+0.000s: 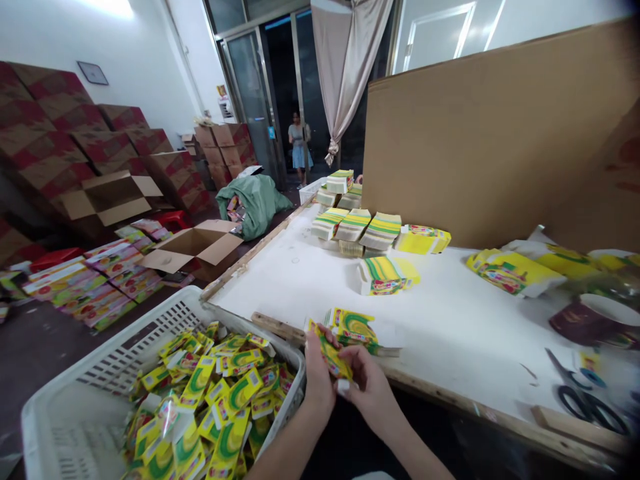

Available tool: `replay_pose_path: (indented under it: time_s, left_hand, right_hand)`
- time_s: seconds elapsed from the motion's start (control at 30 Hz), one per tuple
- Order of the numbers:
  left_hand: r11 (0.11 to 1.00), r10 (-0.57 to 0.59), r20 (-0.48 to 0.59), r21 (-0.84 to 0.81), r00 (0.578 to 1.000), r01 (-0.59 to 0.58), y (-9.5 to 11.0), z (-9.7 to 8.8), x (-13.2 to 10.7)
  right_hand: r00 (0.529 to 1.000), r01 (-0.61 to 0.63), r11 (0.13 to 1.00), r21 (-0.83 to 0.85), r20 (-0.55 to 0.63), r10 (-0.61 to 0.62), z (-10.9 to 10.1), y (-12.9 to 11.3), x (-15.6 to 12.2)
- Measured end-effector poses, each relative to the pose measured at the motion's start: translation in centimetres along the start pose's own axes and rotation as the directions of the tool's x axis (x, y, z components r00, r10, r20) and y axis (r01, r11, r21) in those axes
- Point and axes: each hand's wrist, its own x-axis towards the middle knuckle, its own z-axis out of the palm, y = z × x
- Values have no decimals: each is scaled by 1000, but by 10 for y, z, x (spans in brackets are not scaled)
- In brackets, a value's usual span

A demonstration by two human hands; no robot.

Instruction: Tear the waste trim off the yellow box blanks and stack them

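Between my two hands, at the near edge of the white table (430,323), is a small yellow printed carton (330,353). My left hand (319,373) wraps around its left side. At its lower right end, by a white flap, the fingers of my right hand (367,383) pinch it. Just beyond the hands lies a stack of flat yellow and green cartons (355,327). To the left stands a white plastic basket (65,407), holding many folded yellow cartons (240,393) in a loose heap.
Bundled carton blanks (383,230) stand farther back. Black-handled scissors (575,393) and a dark cup (595,320) lie at right. A big cardboard sheet (490,133) rises behind the table. Open boxes (200,247) and a green sack (263,207) sit left. A person (300,147) stands by the doorway.
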Motion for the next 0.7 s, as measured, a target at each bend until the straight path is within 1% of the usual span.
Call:
replay_pose_path:
  time_s: [0.07,0.13,0.2,0.27,0.3,0.33,0.37,0.4,0.43,0.47,0.5,0.53,0.57,0.6,0.63,0.67,0.7]
  left_hand:
    - [983,58,75,168,996,-70,-2,-11,-2]
    - [920,99,174,360,980,-157,1,-23,-3]
    - [841,70,238,509,969,-186,10,-33,-2]
    - [782,0,295,596,956,-184,24,-39,-1]
    - [757,-12,324,621,946,-203,32,-40,0]
    - [721,-1,356,647,934,-246,41,-39,-1]
    - [665,29,392,680,920,-310,49,-38,-2]
    - [585,61,429,717,901,-380,57,-36,-4]
    - [489,77,465,753,882,-440,62,-33,-7]
    - [394,57,498,785,865,-478,65,-30,-10]
    - [317,-5,523,809,852,-495,65,-27,-13]
    - [276,-92,533,825,841,-493,63,-25,-16]
    - [270,-178,526,839,832,-473,59,-23,-18]
    - [282,-242,506,853,828,-439,54,-22,-20]
    - [298,-276,478,867,834,-399,49,-21,-21]
    - [311,-280,449,879,849,-362,43,-21,-22]
    - [315,-260,422,887,869,-336,38,-21,-24]
  right_hand:
    - [998,21,999,-39,-59,-23,-9,-1,6]
    - [998,40,994,-100,-49,-45,-19,-3,10]
    - [999,47,978,-203,3,-47,-29,-2,11]
    - [997,77,931,-358,19,-75,-40,-1,10]
    - [993,108,885,-453,10,-116,-45,0,9]
    - [984,147,820,-553,1,-176,-50,0,8]
    - [970,190,737,-649,10,-241,-55,-1,7]
    - [952,239,642,-729,45,-303,-58,-3,6]
    - [931,296,545,-784,109,-348,-59,-5,5]
    - [907,365,461,-809,198,-371,-58,-8,3]
    - [879,439,396,-806,292,-378,-57,-12,2]
    - [845,509,352,-785,378,-379,-54,-14,1]
    - [815,560,330,-760,435,-382,-51,-16,-1]
    - [802,576,330,-748,439,-405,-48,-17,-2]
    - [813,548,361,-755,378,-443,-45,-17,-3]
    - [837,484,429,-763,260,-481,-44,-15,-3]
    - [862,401,533,-745,109,-495,-43,-12,-3]
